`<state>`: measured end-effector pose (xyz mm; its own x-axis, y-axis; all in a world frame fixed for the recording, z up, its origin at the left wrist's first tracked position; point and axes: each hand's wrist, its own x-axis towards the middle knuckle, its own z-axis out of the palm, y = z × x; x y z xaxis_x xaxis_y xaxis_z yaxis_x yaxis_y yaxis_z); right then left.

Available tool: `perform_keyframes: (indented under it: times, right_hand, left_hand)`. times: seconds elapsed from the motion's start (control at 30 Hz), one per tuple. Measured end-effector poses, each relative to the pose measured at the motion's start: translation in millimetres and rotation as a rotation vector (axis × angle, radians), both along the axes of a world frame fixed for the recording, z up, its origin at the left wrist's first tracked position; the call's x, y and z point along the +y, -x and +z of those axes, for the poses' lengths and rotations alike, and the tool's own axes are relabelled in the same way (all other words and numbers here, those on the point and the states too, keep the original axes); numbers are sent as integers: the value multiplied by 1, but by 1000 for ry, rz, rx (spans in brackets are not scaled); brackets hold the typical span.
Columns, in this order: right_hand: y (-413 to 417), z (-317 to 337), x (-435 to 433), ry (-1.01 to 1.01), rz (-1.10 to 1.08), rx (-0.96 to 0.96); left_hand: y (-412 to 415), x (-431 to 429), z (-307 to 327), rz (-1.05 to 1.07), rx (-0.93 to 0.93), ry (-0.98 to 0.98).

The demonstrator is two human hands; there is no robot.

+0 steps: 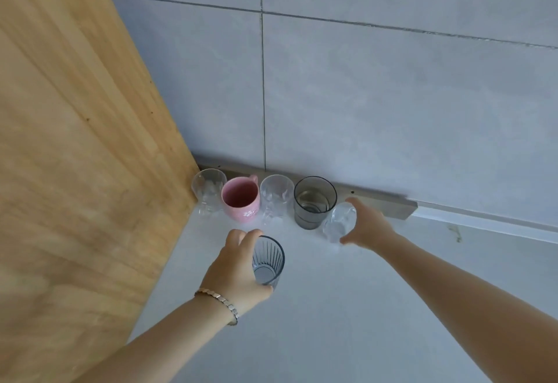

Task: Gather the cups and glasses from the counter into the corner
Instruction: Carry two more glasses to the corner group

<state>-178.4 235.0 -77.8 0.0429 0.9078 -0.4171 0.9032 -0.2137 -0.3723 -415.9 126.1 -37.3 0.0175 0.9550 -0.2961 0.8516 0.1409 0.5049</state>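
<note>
While gripping a ribbed glass (268, 260) in the left hand (234, 271), closing the right hand (367, 225) round a clear glass (340, 222) beside the smoky tumbler (314, 201).

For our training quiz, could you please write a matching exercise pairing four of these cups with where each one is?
Things:
1. pink mug
2. smoky grey tumbler
3. ribbed blue-grey glass
4. small clear glass

Places:
A. held by the right hand
B. held by the left hand
C. in the wall row, between two clear glasses
D. rightmost standing in the wall row

Pairs: 1-C, 2-D, 3-B, 4-A
</note>
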Motion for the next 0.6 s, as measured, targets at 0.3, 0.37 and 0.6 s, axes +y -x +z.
perform_keyframes:
  times: [0.3, 0.37, 0.6]
  right_hand:
    - [-3, -7, 6, -48, -105, 129]
    - [0, -9, -2, -60, -142, 156]
    - [16, 25, -57, -156, 282, 29]
  left_hand:
    - [-11, 7, -14, 10, -35, 9]
    - [-12, 5, -15, 1, -19, 9]
    - [-23, 1, -11, 27, -95, -14]
